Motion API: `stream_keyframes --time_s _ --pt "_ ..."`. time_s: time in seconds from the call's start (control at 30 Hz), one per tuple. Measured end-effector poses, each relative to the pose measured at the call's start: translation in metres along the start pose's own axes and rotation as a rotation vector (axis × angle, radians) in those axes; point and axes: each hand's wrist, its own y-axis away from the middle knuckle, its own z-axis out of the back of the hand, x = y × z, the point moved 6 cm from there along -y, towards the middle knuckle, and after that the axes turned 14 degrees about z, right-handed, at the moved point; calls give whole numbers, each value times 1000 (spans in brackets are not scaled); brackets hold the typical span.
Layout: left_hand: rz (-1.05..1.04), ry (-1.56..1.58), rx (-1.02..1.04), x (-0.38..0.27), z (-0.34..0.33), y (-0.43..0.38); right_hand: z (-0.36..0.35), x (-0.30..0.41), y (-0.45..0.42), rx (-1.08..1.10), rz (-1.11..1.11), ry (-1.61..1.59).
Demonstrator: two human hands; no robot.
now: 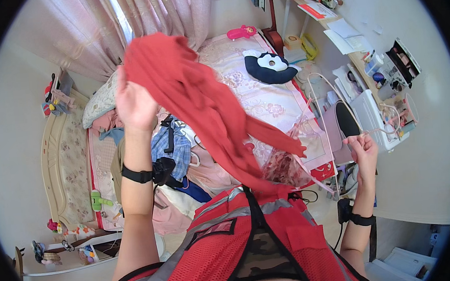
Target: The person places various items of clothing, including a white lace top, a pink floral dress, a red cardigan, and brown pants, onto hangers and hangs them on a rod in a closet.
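My left hand point(137, 105) is raised over the bed, its fingers partly hidden by a red knit garment point(207, 114). The cloth hangs from that hand down towards my front, slightly blurred and twisted. In my right hand point(362, 150), a pale wire clothes hanger point(328, 137) is held near its neck, the hook pointing right. A pink patterned garment point(285, 167) with thin straps lies behind the red cloth; its straps reach to the hanger's side. A blue checked shirt point(170, 140) and other clothes are heaped under my left forearm.
A black-and-white cushion point(272, 66) and a pink toy point(241, 32) rest on the bed point(227, 56). Right of it stand a pink bin point(335, 123) and a cluttered desk point(346, 34). The headboard point(64, 163) is at left, with a green toy hammer point(98, 201) nearby.
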Motion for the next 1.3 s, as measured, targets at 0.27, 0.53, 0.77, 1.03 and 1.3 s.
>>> stream_keyframes --time_s 0.27,0.53,0.77,1.03,1.3 --pt "-41 -313 303 -77 -75 29 25 -13 -1 -49 -25 36" --pt "56 -438 140 -70 -91 14 18 -12 -1 2 -38 8" --pt "170 -307 182 14 -84 -23 -29 -6 3 119 37 -89" --pt "184 -84 60 96 -66 -33 -79 12 5 239 25 -217" --pt "391 -84 -65 177 -44 -42 -99 14 12 289 -4 -270"
